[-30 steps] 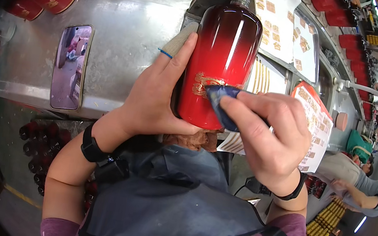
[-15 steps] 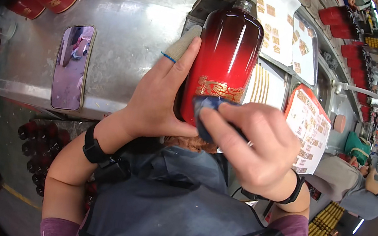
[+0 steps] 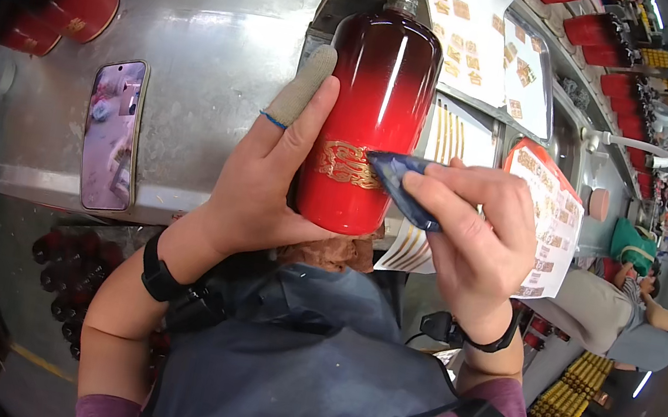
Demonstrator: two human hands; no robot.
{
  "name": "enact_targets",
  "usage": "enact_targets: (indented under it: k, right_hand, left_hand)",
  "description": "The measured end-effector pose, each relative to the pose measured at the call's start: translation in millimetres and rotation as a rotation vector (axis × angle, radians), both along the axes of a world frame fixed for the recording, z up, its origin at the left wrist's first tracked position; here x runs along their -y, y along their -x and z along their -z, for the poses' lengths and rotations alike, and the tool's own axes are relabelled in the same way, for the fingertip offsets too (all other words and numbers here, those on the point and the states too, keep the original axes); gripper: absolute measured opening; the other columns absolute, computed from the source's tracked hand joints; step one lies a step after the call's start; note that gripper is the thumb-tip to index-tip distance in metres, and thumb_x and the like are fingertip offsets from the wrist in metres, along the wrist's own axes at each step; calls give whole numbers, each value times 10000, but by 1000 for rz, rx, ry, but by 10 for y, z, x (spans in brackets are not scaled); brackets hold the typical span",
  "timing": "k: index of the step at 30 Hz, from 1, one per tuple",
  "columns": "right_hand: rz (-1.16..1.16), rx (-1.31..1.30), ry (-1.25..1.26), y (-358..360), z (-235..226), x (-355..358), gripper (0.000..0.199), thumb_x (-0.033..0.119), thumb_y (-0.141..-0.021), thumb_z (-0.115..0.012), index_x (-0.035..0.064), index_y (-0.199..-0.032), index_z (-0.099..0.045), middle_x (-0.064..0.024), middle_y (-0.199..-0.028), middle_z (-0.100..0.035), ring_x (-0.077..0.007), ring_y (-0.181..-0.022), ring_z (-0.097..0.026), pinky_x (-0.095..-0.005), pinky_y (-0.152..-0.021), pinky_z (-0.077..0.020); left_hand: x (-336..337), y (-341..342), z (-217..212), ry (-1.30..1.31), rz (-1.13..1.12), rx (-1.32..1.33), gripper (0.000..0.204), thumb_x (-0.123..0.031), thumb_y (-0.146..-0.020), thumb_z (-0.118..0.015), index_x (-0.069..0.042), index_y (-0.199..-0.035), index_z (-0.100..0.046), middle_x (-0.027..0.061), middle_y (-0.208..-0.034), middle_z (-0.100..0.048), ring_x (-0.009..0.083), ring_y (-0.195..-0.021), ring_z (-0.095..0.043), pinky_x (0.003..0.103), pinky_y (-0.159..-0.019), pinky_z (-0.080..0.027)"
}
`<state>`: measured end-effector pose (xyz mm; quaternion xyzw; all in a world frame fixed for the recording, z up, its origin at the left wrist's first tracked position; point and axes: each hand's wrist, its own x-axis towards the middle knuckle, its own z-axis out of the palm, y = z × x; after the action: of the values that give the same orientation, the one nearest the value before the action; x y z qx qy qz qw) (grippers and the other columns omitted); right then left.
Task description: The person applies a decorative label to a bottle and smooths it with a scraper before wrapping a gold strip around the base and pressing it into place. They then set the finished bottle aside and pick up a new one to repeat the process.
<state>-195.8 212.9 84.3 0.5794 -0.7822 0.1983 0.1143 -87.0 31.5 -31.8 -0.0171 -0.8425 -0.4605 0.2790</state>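
Observation:
A glossy bottle [image 3: 381, 84], dark at the neck and fading to bright red, lies on the bench with its neck pointing away from me. My left hand [image 3: 261, 170] steadies it, fingers along its left side and thumb at its base; one finger wears a cloth finger cot [image 3: 302, 84] with a blue edge. Across the lower part of the bottle runs a gold ornamental decal [image 3: 348, 163]. My right hand [image 3: 481, 229] pinches a dark blue, flat wedge, cloth or scraper [image 3: 407, 193], whose tip meets the decal's right end.
Left on the metal bench are a phone [image 3: 112, 136] and several red bottles [image 3: 90, 4]. Decal sheets [image 3: 461, 27], gold strips [image 3: 450, 135] and an orange-edged printed sheet [image 3: 557, 219] lie to the right. Beyond, a person in grey [image 3: 650, 323] and more red bottles [image 3: 628, 90] show.
My right hand has swung right and opened its angle, uncovering the whole decal; the blue wedge now touches its right end. Bottle and left hand appear slightly further left in view.

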Motion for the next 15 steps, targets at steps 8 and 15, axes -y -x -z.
enact_targets:
  k: [8, 15]
  right_hand:
    - [-108, 8, 40, 28, 24, 42, 339, 82, -662, -723, 68, -998, -763, -70, -914, -682, -236, -797, -637, -339, -727, -586]
    - [-281, 75, -41, -237, 37, -64, 299, 134, -714, -696, 91, -1002, -765, -70, -952, -700, -230, -877, -672, -366, -833, -599]
  left_hand:
    - [7, -17, 4, -11, -18, 4, 1300, -330, -537, -968, 25, -1546, -230, 208, -1464, -463, 350, -1273, -515, 420, -1057, -433]
    - [49, -5, 40, -15, 2, 42, 1262, -277, -561, -928, 6, -1555, -204, 238, -1490, -410, 400, -1327, -458, 433, -1079, -418]
